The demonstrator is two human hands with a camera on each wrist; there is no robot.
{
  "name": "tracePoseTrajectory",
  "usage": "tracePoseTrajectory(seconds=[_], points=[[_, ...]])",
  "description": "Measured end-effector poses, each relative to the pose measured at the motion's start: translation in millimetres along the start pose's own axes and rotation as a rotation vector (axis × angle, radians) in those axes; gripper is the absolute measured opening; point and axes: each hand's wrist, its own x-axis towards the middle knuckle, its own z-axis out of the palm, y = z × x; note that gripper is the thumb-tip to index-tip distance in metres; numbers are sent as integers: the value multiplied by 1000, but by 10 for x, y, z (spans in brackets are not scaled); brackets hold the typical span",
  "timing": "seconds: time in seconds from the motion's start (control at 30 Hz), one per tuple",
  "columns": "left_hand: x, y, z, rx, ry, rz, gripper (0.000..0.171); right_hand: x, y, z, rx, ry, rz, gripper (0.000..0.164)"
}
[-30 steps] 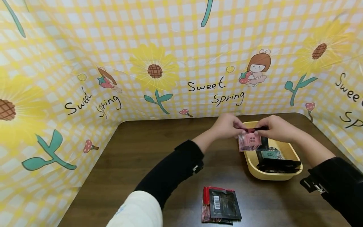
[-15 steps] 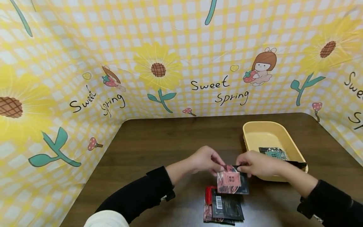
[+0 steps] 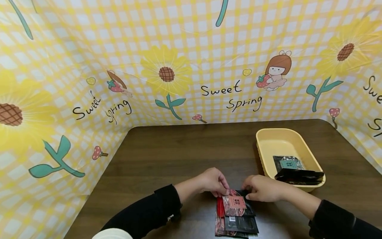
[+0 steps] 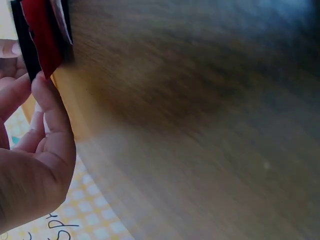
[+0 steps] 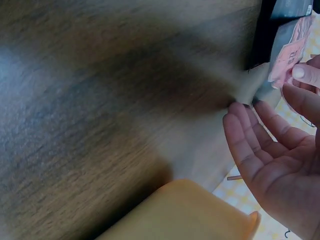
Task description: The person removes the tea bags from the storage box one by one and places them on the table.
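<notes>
A flat black sachet with a pink label (image 3: 235, 204) lies over a small pile of sachets (image 3: 242, 225) at the table's front, label side up. My left hand (image 3: 212, 182) pinches its upper left corner between thumb and fingertips. At the opposite top corner is my right hand (image 3: 265, 188), its thumb and fingers spread apart around the edge. The right wrist view shows those fingers (image 5: 272, 127) extended and relaxed, tips close to the sachet. Red and black packaging (image 4: 45, 35) shows above the left fingertips in the left wrist view.
A yellow plastic basket (image 3: 277, 142) stands to the right, with a green-labelled sachet (image 3: 287, 163) and black sachets (image 3: 299, 176) inside. Brown wood tabletop (image 3: 167, 149) extends left. A yellow checked cloth (image 3: 191, 39) hangs behind it.
Both hands have carried the pink-labelled sachet from over the basket, left and toward the front, down onto the pile. The right hand's fingers have loosened from its corner.
</notes>
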Motion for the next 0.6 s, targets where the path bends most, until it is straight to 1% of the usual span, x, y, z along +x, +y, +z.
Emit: tracePoseTrajectory(seconds=[0.07, 0.13, 0.2, 0.3, 0.37, 0.4, 0.47, 0.53, 0.6], points=[[-1, 4, -5, 53, 1, 5, 6, -17, -24, -4, -10, 4, 4, 20], [2, 19, -21, 146, 3, 28, 8, -47, -52, -39, -21, 15, -2, 22], [19, 57, -50, 293, 10, 75, 10, -91, -89, -126, -26, 33, -12, 25], [97, 183, -109, 524, 38, 180, 11, -183, -118, -378, -12, 87, -22, 28], [187, 325, -137, 642, 64, 238, 12, -246, -107, -605, 1, 144, -7, 27], [239, 414, -145, 682, 74, 262, 12, -273, -85, -726, 11, 172, 10, 26], [353, 620, -142, 725, 89, 284, 13, -314, 0, -960, 10, 209, 48, 24], [481, 843, -129, 750, 95, 303, 13, -342, 114, -1169, -14, 201, 128, 24], [600, 1076, -107, 730, 82, 306, 12, -356, 250, -1330, -40, 147, 205, 26]])
